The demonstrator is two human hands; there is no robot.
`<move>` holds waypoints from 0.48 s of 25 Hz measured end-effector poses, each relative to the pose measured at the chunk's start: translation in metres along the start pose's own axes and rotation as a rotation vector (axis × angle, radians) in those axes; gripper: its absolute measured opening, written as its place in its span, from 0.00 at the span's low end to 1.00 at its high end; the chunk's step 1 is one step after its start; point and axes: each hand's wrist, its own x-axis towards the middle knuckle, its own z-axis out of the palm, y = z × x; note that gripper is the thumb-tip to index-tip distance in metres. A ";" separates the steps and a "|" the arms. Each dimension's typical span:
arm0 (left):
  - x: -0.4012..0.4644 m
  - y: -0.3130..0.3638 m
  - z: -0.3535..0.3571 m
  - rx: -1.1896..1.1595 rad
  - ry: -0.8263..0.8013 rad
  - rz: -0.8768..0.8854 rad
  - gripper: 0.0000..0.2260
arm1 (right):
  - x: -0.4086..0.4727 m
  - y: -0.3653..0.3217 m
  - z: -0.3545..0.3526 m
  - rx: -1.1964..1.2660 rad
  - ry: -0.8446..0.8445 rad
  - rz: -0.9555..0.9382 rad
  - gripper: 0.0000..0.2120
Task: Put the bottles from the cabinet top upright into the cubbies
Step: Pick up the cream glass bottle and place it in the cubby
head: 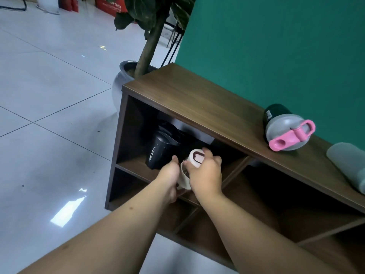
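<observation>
Both my hands grip a white bottle (194, 158) with a pale pink lid at the mouth of the upper left cubby (138, 119). My left hand (170, 175) holds its lower body, and my right hand (206, 175) wraps its upper part near the lid. A black bottle (158, 153) marked "SPORT BOTTLE" stands upright in the same cubby, just left of the white one. On the brown cabinet top (197, 103) a dark green bottle (284, 129) with a grey lid and pink spout lies on its side. A pale green bottle (349, 165) lies at the right edge.
A grey pot (121, 80) with a leafy plant stands on the tiled floor against the cabinet's left end. A teal wall (276, 46) rises behind the cabinet. Further cubbies (266, 204) open below and to the right. Red boxes sit far back on the floor.
</observation>
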 end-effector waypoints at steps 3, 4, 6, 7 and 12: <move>0.005 0.011 -0.005 -0.022 -0.021 0.018 0.17 | 0.017 0.001 0.008 0.012 -0.016 0.009 0.35; 0.008 0.013 -0.007 -0.020 -0.020 0.032 0.17 | 0.021 0.001 0.011 0.010 -0.015 0.004 0.34; 0.013 0.015 -0.007 -0.020 -0.026 0.051 0.20 | 0.028 -0.001 0.015 0.003 -0.010 -0.009 0.34; 0.017 0.015 -0.005 -0.015 -0.026 0.061 0.20 | 0.032 -0.002 0.016 0.001 -0.007 -0.008 0.33; 0.021 0.012 0.001 -0.008 -0.034 0.123 0.19 | 0.045 -0.008 0.017 0.004 -0.020 0.024 0.33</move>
